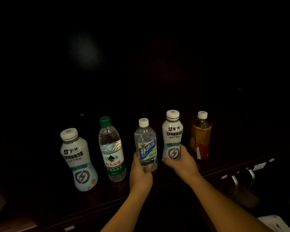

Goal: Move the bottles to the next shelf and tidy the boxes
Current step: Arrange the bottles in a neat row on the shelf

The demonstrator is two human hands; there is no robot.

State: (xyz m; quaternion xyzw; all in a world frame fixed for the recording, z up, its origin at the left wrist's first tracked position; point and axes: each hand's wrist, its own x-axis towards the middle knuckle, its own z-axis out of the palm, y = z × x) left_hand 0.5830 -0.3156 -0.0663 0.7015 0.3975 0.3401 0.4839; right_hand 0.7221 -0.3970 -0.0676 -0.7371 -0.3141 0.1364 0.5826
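Observation:
Several bottles stand in a row on a dark shelf (174, 180). My left hand (140, 174) grips the base of a clear bottle with a blue and green label (145, 141). My right hand (182, 160) wraps the lower part of a white bottle with a white cap (172, 131). Left of them stand a green-capped water bottle (111, 148) and another white bottle (77, 158). An amber tea bottle (200, 136) stands at the far right, untouched. No boxes show in the dark.
The scene is very dark. Two metal handles (243, 179) sit on the cabinet front at lower right, with small white labels (259, 165) along the shelf edge. A pale object (274, 222) lies at the bottom right corner.

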